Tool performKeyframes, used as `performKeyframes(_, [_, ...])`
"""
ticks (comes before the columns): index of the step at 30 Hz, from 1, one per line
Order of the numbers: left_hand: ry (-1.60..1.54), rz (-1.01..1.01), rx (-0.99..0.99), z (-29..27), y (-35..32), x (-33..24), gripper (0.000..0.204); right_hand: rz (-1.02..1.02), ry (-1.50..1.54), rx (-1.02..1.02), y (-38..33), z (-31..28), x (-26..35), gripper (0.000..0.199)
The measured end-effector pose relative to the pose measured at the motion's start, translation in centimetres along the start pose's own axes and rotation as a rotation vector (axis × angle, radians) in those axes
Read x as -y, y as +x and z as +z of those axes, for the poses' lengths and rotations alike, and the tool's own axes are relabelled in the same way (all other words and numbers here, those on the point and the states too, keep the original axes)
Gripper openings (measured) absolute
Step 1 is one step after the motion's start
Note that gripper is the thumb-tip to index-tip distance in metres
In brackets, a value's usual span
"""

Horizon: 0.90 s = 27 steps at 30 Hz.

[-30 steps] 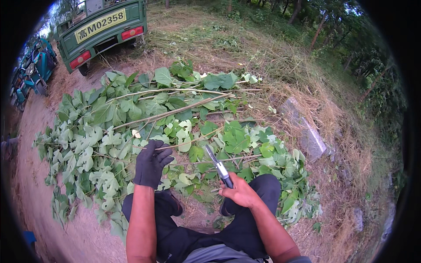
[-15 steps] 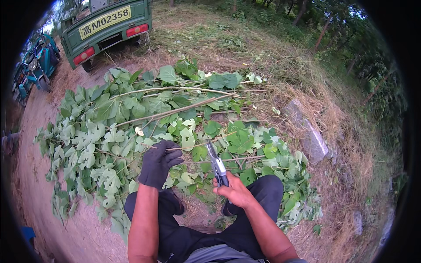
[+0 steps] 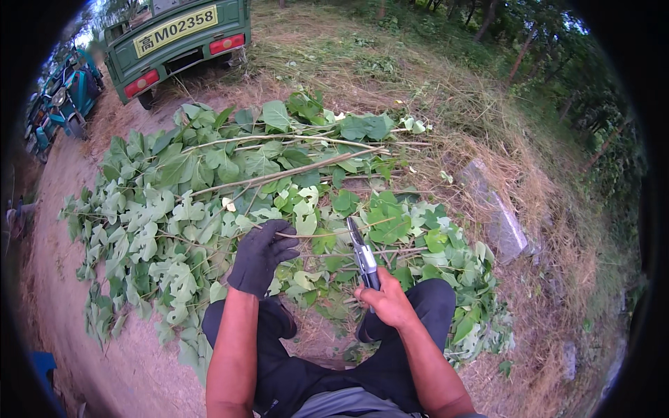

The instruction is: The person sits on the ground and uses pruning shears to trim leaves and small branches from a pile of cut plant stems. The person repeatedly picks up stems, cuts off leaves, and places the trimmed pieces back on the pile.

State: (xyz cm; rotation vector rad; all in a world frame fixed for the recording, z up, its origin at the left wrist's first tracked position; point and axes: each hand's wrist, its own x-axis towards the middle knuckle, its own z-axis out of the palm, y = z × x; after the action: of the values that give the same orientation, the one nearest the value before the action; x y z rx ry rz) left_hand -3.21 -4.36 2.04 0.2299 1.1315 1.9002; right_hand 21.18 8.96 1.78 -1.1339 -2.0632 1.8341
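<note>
Steady the twig, keep the glove clear of the blades

A green cargo vehicle (image 3: 178,52) stands beyond the work area, well apart from the hands. Nearer, a broad heap of leafy cut branches (image 3: 150,233) spreads on the ground around the front of the person's knees, with a grey stone block (image 3: 503,226) lying to its right. Long bare stems (image 3: 293,171) cross the far part of the heap.

The left hand (image 3: 263,258), in a dark glove, has its fingers drawn in, pinching a slender twig. The bare right hand (image 3: 385,297) is wrapped around the handles of pruning shears (image 3: 365,259), which point up and away from the body. The slender twig (image 3: 317,236) lies above the heap, running rightward from the glove past the blades; whether it sits between them cannot be told.

For a clean cut, I would keep the twig taut and square to the blades, seat it deep toward the pivot, and squeeze once, smoothly. The gloved fingertips seem best kept well back from the cutting line, since leaves below could hide the blade tip.
</note>
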Motion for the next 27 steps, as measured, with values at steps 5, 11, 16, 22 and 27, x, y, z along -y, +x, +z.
performKeyframes(5, [0.022,0.024,-0.017,-0.2,0.1,-0.2,0.039,0.009,-0.048,-0.041,0.0,-0.8,-0.2,0.028])
performKeyframes(11, [0.045,0.066,-0.049,-0.1,0.2,0.2,0.037,-0.052,-0.148,-0.125,0.1,-0.4,-0.6,0.026])
performKeyframes(16, [0.093,0.076,-0.089,-0.6,0.5,0.4,0.037,-0.029,-0.307,-0.14,0.0,-0.6,0.1,0.039])
performKeyframes(22, [0.142,0.087,-0.089,0.0,0.4,0.1,0.036,-0.038,-0.298,-0.156,0.4,-0.5,-0.3,0.032])
performKeyframes(27, [0.165,0.048,-0.076,0.2,0.5,0.4,0.033,-0.033,-0.137,-0.119,0.3,-0.7,-0.5,0.027])
